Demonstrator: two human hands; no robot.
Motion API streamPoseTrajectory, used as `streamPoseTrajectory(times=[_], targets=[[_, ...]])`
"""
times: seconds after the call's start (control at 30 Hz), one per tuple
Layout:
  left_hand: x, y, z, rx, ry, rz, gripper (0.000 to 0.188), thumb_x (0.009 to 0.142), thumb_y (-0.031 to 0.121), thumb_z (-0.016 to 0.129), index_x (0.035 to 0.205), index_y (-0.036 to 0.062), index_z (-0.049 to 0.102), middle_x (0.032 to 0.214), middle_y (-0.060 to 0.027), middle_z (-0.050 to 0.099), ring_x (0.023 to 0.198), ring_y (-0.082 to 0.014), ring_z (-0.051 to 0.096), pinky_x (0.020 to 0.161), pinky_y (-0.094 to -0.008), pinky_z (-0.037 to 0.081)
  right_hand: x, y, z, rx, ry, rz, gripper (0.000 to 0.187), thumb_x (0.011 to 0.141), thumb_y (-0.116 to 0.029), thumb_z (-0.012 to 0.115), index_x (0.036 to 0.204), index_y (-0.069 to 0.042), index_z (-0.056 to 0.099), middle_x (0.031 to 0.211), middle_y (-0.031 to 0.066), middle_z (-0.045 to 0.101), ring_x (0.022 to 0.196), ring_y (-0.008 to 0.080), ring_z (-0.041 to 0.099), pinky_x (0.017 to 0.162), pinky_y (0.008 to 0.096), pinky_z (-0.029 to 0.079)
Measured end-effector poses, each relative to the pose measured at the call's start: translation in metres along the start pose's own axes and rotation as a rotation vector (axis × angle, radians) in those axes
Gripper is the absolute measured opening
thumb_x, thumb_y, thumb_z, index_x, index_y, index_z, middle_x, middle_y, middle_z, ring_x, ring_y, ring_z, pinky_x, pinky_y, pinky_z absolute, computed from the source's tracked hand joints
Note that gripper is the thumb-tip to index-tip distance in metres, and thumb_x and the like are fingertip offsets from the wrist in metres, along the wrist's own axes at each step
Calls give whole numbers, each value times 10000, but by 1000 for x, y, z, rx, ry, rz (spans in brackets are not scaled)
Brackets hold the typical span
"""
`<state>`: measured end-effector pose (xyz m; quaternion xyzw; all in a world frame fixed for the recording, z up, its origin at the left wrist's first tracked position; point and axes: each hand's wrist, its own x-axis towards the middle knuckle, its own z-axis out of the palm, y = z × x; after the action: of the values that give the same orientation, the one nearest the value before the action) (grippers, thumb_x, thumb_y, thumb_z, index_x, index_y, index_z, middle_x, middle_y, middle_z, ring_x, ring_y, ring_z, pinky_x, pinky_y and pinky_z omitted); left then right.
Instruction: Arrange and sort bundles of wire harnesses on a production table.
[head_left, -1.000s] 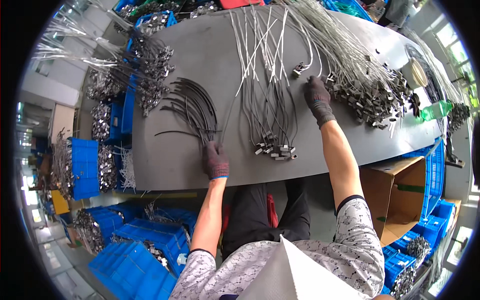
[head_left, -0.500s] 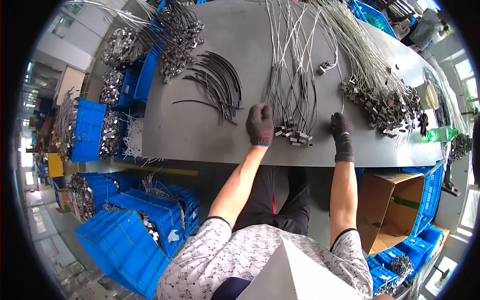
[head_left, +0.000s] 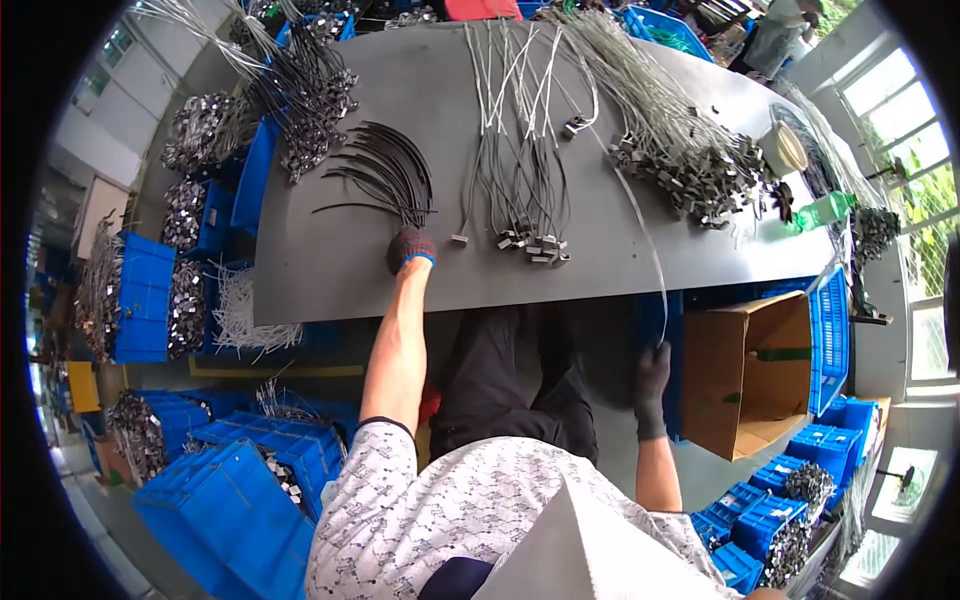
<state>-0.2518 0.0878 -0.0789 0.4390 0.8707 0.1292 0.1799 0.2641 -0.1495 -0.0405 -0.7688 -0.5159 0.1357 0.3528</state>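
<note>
My left hand point(head_left: 410, 250), in a dark knitted glove, is closed at the lower ends of a fan of thin black tubes point(head_left: 390, 165); its fingertips are partly hidden. To its right, one small metal-coloured connector point(head_left: 459, 239) lies apart from a bunch of similar connectors point(head_left: 535, 246) on long grey-and-white wires. Below the table's front edge, my gloved right hand point(head_left: 652, 376) pinches the end of a white wire point(head_left: 645, 225). This wire runs up across the tabletop toward a small connector cluster point(head_left: 577, 126).
A large heap of wired connectors point(head_left: 700, 175) covers the table's right side, near a green bottle point(head_left: 826, 211). More wire bundles point(head_left: 310, 100) hang at the far left. Below right stands an open cardboard box point(head_left: 750, 375); blue crates point(head_left: 225, 510) are stacked at lower left.
My left hand has moved left to the black tubes, and a connector lies where it was. My right hand has drawn the white wire down past the table edge. The view has shifted.
</note>
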Motion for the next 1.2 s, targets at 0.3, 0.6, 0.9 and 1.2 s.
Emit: streamPoseTrajectory(times=[0.3, 0.6, 0.9, 1.2], targets=[[-70, 2, 1, -1429, -663, -405, 108, 880, 194, 654, 831, 101, 679, 719, -20, 643, 602, -129, 596, 532, -283, 488, -264, 176, -136, -594, -999, 278, 197, 796, -166, 591, 917, -58, 703, 964, 216, 694, 938, 411, 660, 796, 485, 520], [-278, 186, 89, -1320, -1212, -85, 170, 904, 69, 662, 1058, 99, 595, 823, -79, 649, 747, -236, 676, 680, -362, 577, -300, 115, -129, -573, -818, 451, 308, 857, -203, 553, 1105, -97, 703, 1064, 224, 694, 1033, 408, 657, 853, 488, 529], [-303, 267, 69, -1450, -674, 77, 134, 974, 156, 565, 987, 25, 590, 792, -102, 682, 628, -219, 683, 554, -370, 582, -353, 149, -164, -457, -1180, 395, 327, 827, -250, 604, 1089, -82, 707, 1093, 234, 683, 1051, 414, 646, 868, 490, 525], [-217, 316, -37, -1548, -288, 446, 165, 974, 180, 620, 985, 17, 597, 805, -102, 693, 657, -200, 695, 598, -337, 593, -313, 162, -156, -560, -1076, 460, 387, 831, -126, 563, 1203, -102, 668, 1206, 210, 658, 1142, 374, 626, 946, 441, 513]])
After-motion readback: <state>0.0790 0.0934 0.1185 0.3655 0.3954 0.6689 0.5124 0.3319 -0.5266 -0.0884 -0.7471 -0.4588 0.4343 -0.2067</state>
